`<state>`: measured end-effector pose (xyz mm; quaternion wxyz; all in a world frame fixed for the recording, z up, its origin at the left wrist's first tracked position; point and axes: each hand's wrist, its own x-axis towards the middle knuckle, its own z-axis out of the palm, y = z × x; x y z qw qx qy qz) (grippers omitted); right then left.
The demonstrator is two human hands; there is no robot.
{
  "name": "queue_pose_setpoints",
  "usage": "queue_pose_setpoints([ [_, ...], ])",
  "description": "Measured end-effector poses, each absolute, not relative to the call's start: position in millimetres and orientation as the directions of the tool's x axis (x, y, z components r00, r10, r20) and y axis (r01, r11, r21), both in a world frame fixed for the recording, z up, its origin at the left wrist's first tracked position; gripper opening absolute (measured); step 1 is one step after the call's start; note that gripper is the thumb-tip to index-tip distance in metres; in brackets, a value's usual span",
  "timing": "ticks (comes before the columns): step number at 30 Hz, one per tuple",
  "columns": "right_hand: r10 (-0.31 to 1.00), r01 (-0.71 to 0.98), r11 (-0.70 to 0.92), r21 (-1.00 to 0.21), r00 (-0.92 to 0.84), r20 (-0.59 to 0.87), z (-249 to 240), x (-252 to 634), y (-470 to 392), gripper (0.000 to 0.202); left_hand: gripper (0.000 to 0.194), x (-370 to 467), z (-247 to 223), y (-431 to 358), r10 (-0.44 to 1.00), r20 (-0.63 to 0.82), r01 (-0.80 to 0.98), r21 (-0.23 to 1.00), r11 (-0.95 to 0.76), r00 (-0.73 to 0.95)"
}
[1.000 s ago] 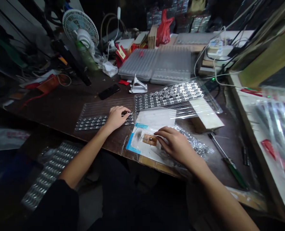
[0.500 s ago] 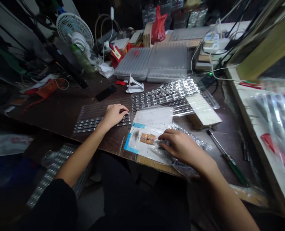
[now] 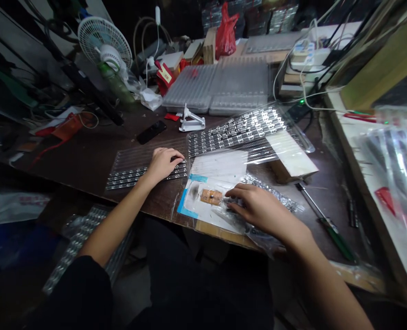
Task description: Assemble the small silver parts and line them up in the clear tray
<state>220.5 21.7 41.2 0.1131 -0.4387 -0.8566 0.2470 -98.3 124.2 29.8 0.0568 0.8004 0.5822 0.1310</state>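
My left hand (image 3: 162, 165) rests over a clear ribbed plastic tray (image 3: 131, 158) whose near rows hold small shiny metal parts. Thumb and forefinger close together near the tray's right end; anything between their tips is too small to make out. My right hand (image 3: 258, 206) is at a clear plastic bag (image 3: 270, 188) of small metal parts, thumb and forefinger apart, pointing left. Just left of those fingertips, a brown block (image 3: 211, 197) with a small dark piece on its middle lies on a white sheet (image 3: 220, 165) edged with blue tape (image 3: 188, 213).
A second clear tray (image 3: 237, 128) full of metal parts leans on a white-topped block (image 3: 290, 156). A green-handled screwdriver (image 3: 337, 238) lies right. Behind are a phone (image 3: 151, 132), a white stand (image 3: 191, 120), stacked trays (image 3: 239, 87) and a fan (image 3: 105, 43).
Both hands keep nearly the same place and pose. The camera view has shifted very slightly.
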Motion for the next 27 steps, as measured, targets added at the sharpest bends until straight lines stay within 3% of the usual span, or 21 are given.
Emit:
queue_pose_setpoints([
  [11,0.818,0.767,0.437,-0.470,-0.556,-0.147,37,220,22,0.014,0.017,-82,36,132,0.949,0.161,0.918,0.255,-0.304,0.269],
  [16,0.816,0.752,0.446,-0.485,-0.565,-0.125,35,220,22,0.014,0.010,-61,34,140,0.942,0.186,0.926,0.205,-0.316,0.280],
  [22,0.810,0.687,0.445,-0.575,-0.583,-0.069,37,221,24,0.014,0.010,-53,42,98,0.919,0.282,0.809,0.447,-0.380,0.276],
  [27,0.854,0.690,0.395,-0.607,-0.519,-0.035,42,220,26,0.017,0.012,-34,28,34,0.894,0.207,0.651,0.623,-0.433,0.396],
])
